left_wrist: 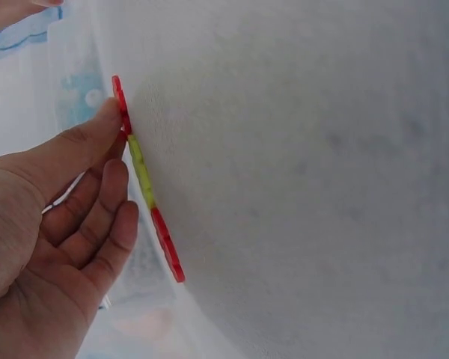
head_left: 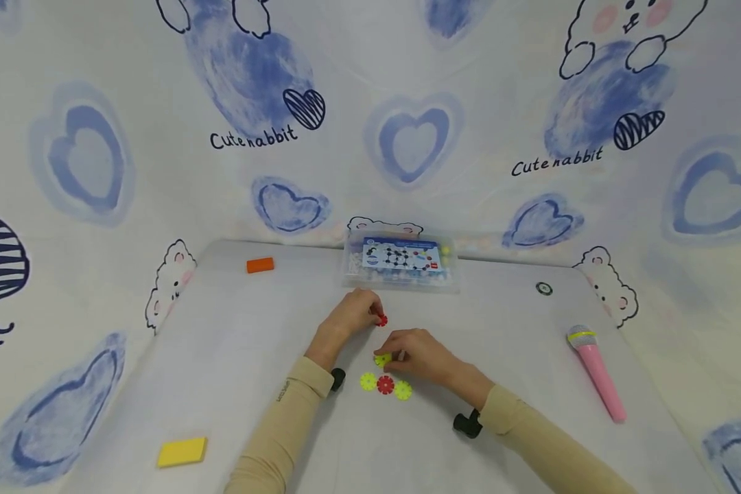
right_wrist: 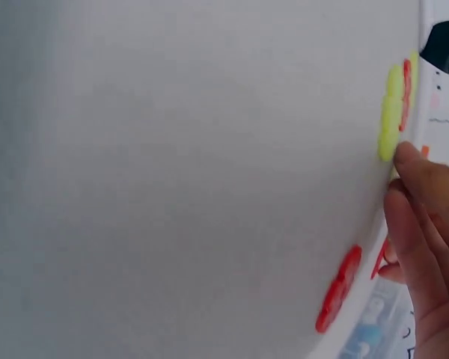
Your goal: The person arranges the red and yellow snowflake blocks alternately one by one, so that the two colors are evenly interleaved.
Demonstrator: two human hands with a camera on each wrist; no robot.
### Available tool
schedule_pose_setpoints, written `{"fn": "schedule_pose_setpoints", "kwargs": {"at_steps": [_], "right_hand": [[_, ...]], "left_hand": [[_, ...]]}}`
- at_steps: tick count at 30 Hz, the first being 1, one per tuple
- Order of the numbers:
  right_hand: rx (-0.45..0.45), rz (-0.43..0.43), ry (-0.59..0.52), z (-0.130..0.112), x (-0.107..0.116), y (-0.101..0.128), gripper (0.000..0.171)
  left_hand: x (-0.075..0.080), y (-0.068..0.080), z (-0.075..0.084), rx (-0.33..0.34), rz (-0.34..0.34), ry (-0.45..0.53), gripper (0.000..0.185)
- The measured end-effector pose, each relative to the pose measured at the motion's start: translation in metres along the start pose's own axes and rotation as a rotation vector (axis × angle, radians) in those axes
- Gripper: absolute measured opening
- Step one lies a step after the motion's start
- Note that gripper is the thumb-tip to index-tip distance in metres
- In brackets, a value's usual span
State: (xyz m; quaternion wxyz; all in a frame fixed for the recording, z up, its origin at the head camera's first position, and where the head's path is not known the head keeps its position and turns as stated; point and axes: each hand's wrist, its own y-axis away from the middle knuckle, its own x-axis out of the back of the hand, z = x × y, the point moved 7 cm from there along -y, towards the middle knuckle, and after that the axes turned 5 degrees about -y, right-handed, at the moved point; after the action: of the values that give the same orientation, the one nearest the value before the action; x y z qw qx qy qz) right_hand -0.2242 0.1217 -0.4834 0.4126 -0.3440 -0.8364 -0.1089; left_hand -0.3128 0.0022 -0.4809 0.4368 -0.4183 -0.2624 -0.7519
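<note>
My left hand (head_left: 355,312) pinches a red notched disc (head_left: 381,320) above the small group of discs on the table. Just nearer, my right hand (head_left: 422,353) has its thumb and a finger around a yellow notched disc (head_left: 383,359), partly covered by them. Below it lie a yellow disc (head_left: 368,381), a red disc (head_left: 385,385) and another yellow disc (head_left: 403,390) in a short row. Seen edge-on in the left wrist view, my left thumb meets one red disc (left_wrist: 120,101) at the end of a red-yellow-red line. In the right wrist view another red disc (right_wrist: 338,290) lies apart from my right fingers.
A clear plastic case (head_left: 401,274) with a blue-and-white label stands at the back. An orange block (head_left: 260,265) is back left, a yellow block (head_left: 182,453) front left. On the right are a pink toy microphone (head_left: 602,384) and a small dark round piece (head_left: 544,289).
</note>
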Motion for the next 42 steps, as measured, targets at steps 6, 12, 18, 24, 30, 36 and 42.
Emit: {"fn": "schedule_pose_setpoints", "kwargs": {"at_steps": [6, 12, 18, 24, 30, 36, 42], "right_hand": [[0.021, -0.033, 0.051, 0.004, 0.005, 0.001, 0.032], [-0.004, 0.113, 0.149, 0.018, 0.027, -0.002, 0.029], [-0.093, 0.22, 0.164, 0.039, 0.047, -0.01, 0.028], [-0.161, 0.218, 0.163, 0.053, 0.051, -0.017, 0.027], [-0.175, 0.216, 0.218, 0.054, 0.048, -0.018, 0.022], [-0.146, 0.201, 0.328, 0.05, 0.044, -0.017, 0.014], [-0.157, 0.182, 0.326, 0.048, 0.045, -0.017, 0.009]], "left_hand": [[0.001, -0.001, 0.0, -0.006, 0.004, -0.018, 0.006], [-0.002, -0.003, 0.0, -0.012, -0.013, -0.024, 0.005], [-0.003, -0.002, -0.003, 0.006, -0.016, -0.003, 0.003], [-0.004, -0.002, -0.004, 0.016, -0.023, 0.004, 0.005], [-0.004, -0.002, -0.002, 0.042, -0.031, -0.013, 0.004], [-0.002, 0.0, 0.002, 0.032, -0.02, -0.019, 0.004], [-0.001, -0.001, 0.003, 0.005, -0.005, -0.015, 0.006]]}}
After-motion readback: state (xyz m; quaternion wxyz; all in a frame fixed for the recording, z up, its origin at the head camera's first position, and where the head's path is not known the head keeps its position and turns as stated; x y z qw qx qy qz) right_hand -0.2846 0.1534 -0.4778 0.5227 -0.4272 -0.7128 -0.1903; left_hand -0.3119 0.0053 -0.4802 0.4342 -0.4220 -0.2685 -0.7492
